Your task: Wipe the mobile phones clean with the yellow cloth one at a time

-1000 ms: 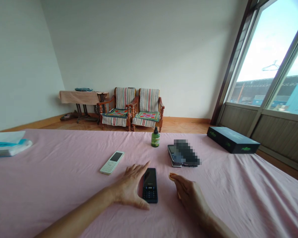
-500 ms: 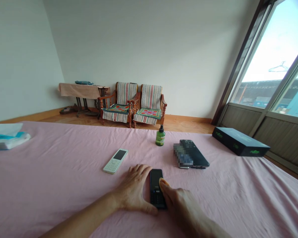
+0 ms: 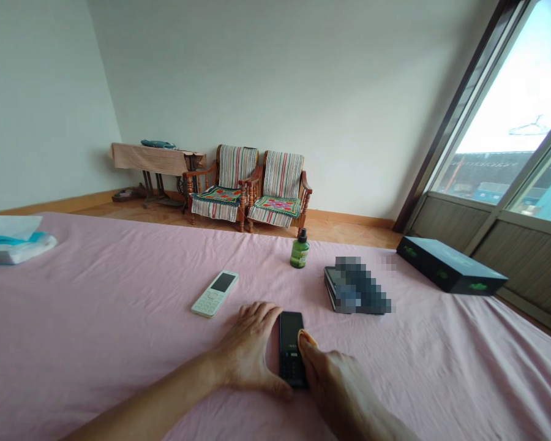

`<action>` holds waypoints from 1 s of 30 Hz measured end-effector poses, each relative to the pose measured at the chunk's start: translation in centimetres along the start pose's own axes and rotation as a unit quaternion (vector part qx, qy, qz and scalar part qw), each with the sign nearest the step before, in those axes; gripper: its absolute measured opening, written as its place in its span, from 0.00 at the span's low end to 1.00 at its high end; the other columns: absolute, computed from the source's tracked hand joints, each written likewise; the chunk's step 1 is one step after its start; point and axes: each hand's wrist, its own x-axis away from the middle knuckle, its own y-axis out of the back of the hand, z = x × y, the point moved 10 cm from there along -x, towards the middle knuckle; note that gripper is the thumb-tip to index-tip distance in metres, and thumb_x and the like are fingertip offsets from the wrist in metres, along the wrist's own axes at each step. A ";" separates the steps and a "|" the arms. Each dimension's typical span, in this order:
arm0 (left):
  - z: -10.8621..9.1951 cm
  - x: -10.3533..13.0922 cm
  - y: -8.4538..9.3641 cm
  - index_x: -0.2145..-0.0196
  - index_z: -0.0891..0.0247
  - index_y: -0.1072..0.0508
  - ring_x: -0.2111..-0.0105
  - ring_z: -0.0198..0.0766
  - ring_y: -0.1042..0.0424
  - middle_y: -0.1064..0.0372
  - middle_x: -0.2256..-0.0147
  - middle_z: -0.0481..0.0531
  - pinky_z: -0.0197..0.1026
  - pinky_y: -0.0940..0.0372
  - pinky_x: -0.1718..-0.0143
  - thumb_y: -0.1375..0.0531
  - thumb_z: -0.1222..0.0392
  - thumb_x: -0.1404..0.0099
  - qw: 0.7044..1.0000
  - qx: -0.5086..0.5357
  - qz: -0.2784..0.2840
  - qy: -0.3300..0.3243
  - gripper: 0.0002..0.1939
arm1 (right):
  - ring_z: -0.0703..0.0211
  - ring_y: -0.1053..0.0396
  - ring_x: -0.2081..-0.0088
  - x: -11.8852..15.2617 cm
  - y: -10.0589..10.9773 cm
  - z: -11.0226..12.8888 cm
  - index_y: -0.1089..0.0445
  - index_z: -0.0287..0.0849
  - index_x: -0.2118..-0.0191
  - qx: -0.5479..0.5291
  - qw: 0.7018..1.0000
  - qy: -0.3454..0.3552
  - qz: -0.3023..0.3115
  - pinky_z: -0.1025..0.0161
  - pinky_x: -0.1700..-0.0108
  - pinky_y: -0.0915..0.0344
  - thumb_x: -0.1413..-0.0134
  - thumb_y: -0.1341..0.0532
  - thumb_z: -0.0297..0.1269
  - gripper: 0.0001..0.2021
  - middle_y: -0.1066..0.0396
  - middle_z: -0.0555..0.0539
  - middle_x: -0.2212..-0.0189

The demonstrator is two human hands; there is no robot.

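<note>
A black keypad mobile phone (image 3: 292, 334) lies face up on the pink sheet (image 3: 133, 331), its screen end pointing away from me. My left hand (image 3: 248, 346) holds it in place, index fingertip at the top left corner and thumb at the lower edge. Pinched in the fingers of my right hand (image 3: 337, 380) is a small orange-yellow pad (image 3: 307, 335), mostly hidden, pressed to the phone's right side by the screen. To the left of my left hand rests a white keypad phone (image 3: 215, 294).
A green pump bottle (image 3: 299, 252) stands beyond the phone. A partly pixelated dark stack (image 3: 360, 291) lies right of it, then a black box (image 3: 450, 264). A tissue pack (image 3: 16, 242) sits far left. Two wooden chairs (image 3: 275, 202) and a cloth-covered table (image 3: 151, 160) are by the wall.
The view has tilted slightly. My right hand and the pad have barely shifted along the black phone's right side; my left hand keeps its hold.
</note>
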 end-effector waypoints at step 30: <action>0.0 0.1 -0.3 0.43 0.61 0.43 0.46 0.60 0.42 0.43 0.45 0.62 0.61 0.50 0.43 0.32 0.36 0.63 1.000 0.004 0.017 -0.020 0.53 | 0.53 0.24 0.70 -2.6 2.5 -1.1 0.32 0.51 0.50 -0.033 0.996 -0.043 -0.064 0.66 0.76 0.50 0.37 0.52 0.36 0.15 0.22 0.46 0.70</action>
